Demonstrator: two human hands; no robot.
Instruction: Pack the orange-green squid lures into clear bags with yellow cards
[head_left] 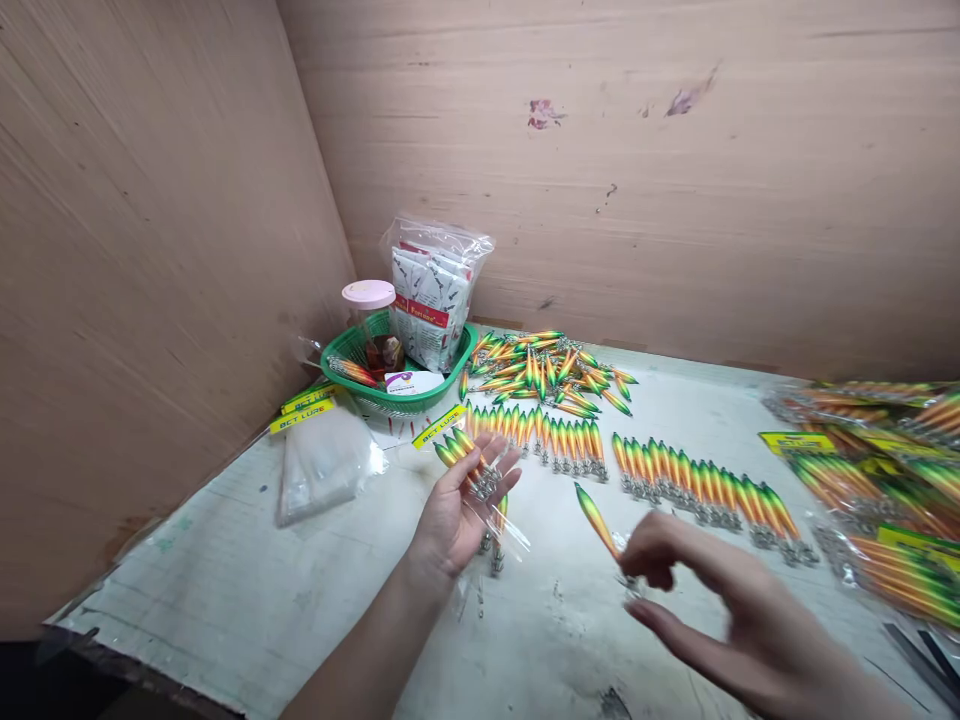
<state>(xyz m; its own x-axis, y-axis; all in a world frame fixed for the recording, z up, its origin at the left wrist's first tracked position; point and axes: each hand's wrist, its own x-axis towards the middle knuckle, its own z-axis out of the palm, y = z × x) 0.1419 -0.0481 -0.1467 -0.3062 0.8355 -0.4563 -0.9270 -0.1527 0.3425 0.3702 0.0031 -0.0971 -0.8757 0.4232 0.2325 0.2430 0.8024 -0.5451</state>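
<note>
Green-and-orange spindle-shaped lures with metal hooks sat bunched in the left hand, mid-frame, pinned under its thumb, clear plastic film just below. The right hand, lower right, blurred, had thumb and index at the hook end of a single matching lure; couldn't tell if it was pinched. Likely risks: hooks snagging film or skin, bunch slipping if the thumb loosened. A right-side lure row stood in the way of low sweeps. Green plastic basket, left of centre; loose lure heap, centre; bagged lures, far right.
</note>
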